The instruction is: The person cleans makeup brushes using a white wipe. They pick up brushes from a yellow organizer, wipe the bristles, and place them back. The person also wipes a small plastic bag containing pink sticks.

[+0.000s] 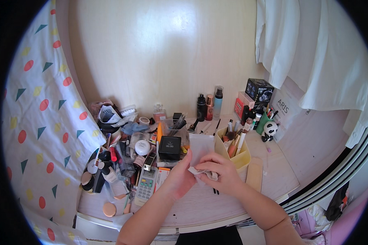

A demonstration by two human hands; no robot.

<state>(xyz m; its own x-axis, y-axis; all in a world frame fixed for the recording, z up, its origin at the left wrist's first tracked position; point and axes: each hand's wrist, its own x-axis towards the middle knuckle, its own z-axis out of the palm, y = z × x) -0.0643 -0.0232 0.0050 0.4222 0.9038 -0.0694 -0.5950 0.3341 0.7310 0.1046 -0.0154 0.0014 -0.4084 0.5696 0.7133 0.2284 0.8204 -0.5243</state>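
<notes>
Above the front of the desk, my left hand point(181, 178) grips a translucent whitish plastic container point(201, 144), thumb up along its left side. My right hand point(220, 172) pinches a crumpled white tissue or cloth point(207, 174) against the container's near part. The fingers partly cover the container's lower end. Just right of it stands a cream divided organizer point(243, 160) holding makeup brushes point(232, 144) and tubes. On the left, near my left hand, are a black box point(170, 148) and a remote control point(146, 186).
Cosmetics crowd the desk's left side, with a white-lidded jar point(142, 147) and a round sponge point(109, 209) among them. Spray bottles point(218, 102) stand at the back. To the right are a panda figure point(269, 131) and a black box with printing point(259, 92). A patterned curtain point(49, 122) hangs left.
</notes>
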